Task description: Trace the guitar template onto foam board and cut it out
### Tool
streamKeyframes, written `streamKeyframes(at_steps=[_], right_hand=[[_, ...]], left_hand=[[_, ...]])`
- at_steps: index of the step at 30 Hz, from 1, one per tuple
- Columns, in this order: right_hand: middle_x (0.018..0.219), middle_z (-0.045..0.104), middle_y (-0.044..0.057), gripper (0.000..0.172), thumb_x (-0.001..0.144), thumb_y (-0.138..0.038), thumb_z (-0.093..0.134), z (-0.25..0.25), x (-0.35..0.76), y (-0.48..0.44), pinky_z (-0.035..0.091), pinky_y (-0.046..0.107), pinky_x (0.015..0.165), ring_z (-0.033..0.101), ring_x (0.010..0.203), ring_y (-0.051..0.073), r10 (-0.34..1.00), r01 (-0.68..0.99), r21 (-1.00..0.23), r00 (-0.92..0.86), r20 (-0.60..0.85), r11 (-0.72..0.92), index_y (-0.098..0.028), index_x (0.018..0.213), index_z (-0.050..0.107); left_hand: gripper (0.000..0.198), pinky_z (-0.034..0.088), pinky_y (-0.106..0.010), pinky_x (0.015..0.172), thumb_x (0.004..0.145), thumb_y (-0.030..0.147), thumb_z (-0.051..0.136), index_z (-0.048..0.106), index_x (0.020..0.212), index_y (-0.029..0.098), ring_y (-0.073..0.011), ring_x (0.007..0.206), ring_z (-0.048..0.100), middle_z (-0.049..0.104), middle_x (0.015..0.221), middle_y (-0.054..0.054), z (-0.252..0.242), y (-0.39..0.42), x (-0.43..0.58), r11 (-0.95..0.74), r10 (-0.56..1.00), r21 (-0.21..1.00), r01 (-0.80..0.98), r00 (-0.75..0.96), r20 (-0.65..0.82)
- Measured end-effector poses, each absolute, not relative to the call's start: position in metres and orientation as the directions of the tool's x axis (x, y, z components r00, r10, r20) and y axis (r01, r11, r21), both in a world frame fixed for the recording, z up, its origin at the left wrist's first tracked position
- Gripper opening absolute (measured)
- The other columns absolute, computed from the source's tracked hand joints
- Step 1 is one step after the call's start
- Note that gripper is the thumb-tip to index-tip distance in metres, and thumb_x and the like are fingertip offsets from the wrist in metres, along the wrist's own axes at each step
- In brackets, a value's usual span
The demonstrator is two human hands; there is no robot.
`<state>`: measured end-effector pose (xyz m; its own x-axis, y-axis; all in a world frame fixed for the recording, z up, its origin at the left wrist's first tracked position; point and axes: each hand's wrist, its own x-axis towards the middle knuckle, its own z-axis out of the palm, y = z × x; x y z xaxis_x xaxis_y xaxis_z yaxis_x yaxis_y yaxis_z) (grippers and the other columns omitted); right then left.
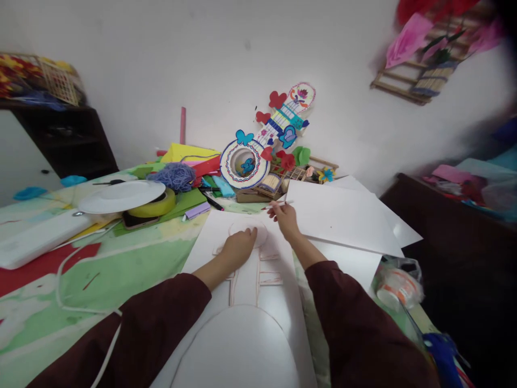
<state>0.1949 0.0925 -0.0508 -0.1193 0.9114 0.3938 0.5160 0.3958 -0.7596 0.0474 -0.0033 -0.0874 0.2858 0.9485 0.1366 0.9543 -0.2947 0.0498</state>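
A long white sheet [278,323] lies before me with a guitar-like outline drawn in reddish lines: a large curve at the near end, a narrow neck and side tabs. My left hand [239,243] rests on a pale round shape [260,236] at the far end of the sheet, fingers curled. I cannot tell whether that shape is a loose disc or a drawn circle. Right of it, my right hand [286,220] is raised slightly, pinching a slim white pencil [286,203] with a reddish tip pointing left.
A decorated paper guitar [244,164] leans on the wall. Blank white sheets [343,215] lie right, beside a wrapped paper cup [398,288] and blue-handled scissors [442,350]. Left are a white plate [121,196], yellow tape [159,205], purple yarn [172,177] and a white cable [60,285].
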Motion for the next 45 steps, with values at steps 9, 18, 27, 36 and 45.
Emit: streamKeyframes(at_steps=[9,18,27,36,45], right_hand=[[0.047,0.057,0.001,0.037,0.082,-0.038,0.045,-0.104,0.120,0.134,0.040,0.021,0.046,0.052,0.043,0.011,0.932,0.454,-0.814,-0.159,0.327,0.363,-0.017,0.053,0.054],[0.052,0.060,0.001,0.027,0.081,-0.027,0.048,-0.106,0.111,0.141,0.037,0.021,0.049,0.053,0.047,0.011,0.910,0.542,-0.732,-0.246,0.333,0.414,-0.017,0.057,0.057],[0.058,0.064,0.002,0.021,0.078,-0.026,0.053,-0.102,0.110,0.133,0.039,0.021,0.052,0.056,0.053,0.012,0.898,0.591,-0.677,-0.266,0.351,0.439,-0.017,0.060,0.058],[0.061,0.065,0.002,0.017,0.077,-0.026,0.054,-0.101,0.109,0.131,0.039,0.021,0.055,0.058,0.057,0.013,0.893,0.630,-0.634,-0.297,0.337,0.449,-0.017,0.063,0.059],[0.062,0.065,0.001,0.017,0.079,-0.027,0.054,-0.103,0.109,0.132,0.039,0.021,0.055,0.058,0.059,0.013,0.890,0.658,-0.599,-0.321,0.325,0.456,-0.017,0.066,0.060]], left_hand=[[0.044,0.052,-0.035,0.070,0.089,0.011,0.028,0.046,0.130,0.010,-0.0236,0.088,0.064,0.050,0.126,-0.022,-0.090,0.001,0.050,-0.230,0.968,0.113,0.967,0.216,0.125],[0.043,0.052,-0.038,0.071,0.085,0.013,0.037,0.055,0.124,0.018,-0.0293,0.096,0.064,0.042,0.136,-0.026,-0.091,0.005,0.051,-0.104,0.993,0.198,0.975,0.093,0.069],[0.044,0.051,-0.040,0.076,0.087,0.013,0.034,0.054,0.126,0.018,-0.0313,0.102,0.061,0.044,0.135,-0.026,-0.080,0.001,0.050,-0.085,0.996,0.217,0.972,0.081,0.024],[0.044,0.049,-0.039,0.080,0.088,0.013,0.035,0.053,0.128,0.014,-0.0306,0.108,0.058,0.044,0.136,-0.025,-0.076,-0.001,0.051,-0.089,0.996,0.207,0.974,0.090,0.003],[0.043,0.049,-0.039,0.078,0.086,0.012,0.038,0.055,0.126,0.014,-0.0325,0.108,0.056,0.043,0.136,-0.025,-0.079,0.001,0.051,-0.097,0.995,0.206,0.974,0.096,0.014]])
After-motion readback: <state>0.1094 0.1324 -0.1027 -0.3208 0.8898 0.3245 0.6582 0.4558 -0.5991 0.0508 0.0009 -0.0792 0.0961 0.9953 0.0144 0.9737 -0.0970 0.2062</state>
